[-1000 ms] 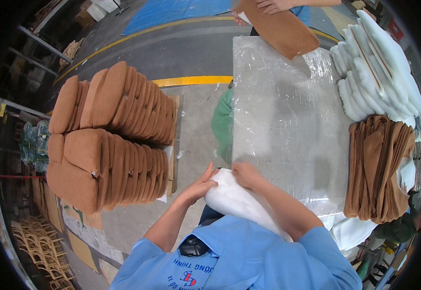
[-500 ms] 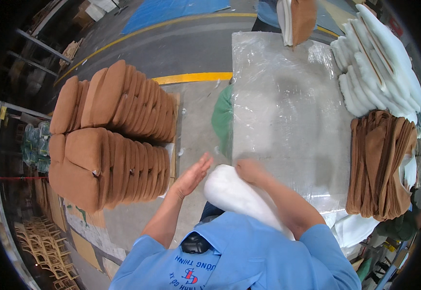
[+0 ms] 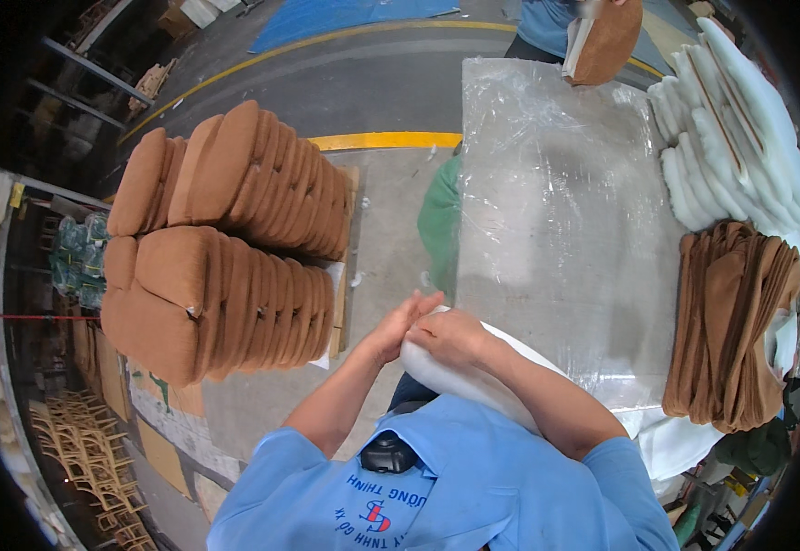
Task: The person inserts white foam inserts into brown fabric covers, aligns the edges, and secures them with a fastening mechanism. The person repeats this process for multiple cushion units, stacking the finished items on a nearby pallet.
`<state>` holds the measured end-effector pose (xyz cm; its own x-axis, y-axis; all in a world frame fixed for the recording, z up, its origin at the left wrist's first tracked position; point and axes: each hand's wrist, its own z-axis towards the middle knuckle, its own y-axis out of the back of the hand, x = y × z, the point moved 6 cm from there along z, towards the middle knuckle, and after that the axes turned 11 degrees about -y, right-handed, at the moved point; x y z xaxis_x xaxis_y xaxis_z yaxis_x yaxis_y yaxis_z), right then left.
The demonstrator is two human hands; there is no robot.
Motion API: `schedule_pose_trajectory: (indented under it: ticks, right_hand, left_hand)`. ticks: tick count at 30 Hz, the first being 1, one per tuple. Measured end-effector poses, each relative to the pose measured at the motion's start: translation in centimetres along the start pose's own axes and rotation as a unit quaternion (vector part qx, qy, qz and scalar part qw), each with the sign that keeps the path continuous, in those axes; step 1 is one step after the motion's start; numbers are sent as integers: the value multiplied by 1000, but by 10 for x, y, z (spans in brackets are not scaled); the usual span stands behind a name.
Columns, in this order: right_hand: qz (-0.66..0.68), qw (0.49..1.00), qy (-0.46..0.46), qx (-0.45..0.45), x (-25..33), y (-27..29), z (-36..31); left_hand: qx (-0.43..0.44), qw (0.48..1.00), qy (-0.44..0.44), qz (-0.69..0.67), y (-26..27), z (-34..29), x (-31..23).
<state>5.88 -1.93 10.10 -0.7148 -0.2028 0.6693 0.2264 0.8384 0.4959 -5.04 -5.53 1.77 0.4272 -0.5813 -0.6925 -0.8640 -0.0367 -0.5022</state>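
A soft white cushion insert [image 3: 443,372] lies between my body and the near edge of the worktable, partly under my right forearm. My right hand [image 3: 450,338] is closed on its far end, with the fingers curled into the white padding. Beside it, at the same end, my left hand [image 3: 400,331] has its fingers stretched out and close to my right fingers. Whether the left fingertips press on the padding is partly hidden. A folded pile of brown fabric covers [image 3: 726,326] lies on the right side of the table, with stacked white inserts [image 3: 739,138] behind it.
The worktable [image 3: 560,220] has a clear plastic film over its grey top. At left, brown cushions [image 3: 225,294] stand in rows on a pallet. A green bag [image 3: 441,216] sits by the table's left edge. Across the table, a co-worker holds a brown cushion cover [image 3: 609,44].
My left hand has moved right to the insert's end, and my right hand has come down onto it. The co-worker's brown cover has shifted right and tilted. The whole view has shifted slightly.
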Motion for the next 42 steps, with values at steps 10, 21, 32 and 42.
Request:
schedule_pose_trajectory:
  ticks: [10,21,32,42]
  right_hand:
    - [22,990,-139,-30,-42,-18,2]
    - [82,996,-36,-29,-52,12,-17]
    - [76,995,-62,-17,-30,-2,-23]
    - [102,991,-48,-72,-63,6,-8]
  left_hand:
    - [14,812,-72,580,-44,-60,-34]
    - [71,948,-71,302,-49,-45,-40]
    - [1,970,-115,213,-36,-48,-44]
    - [1,966,-163,201,-46,-42,-38]
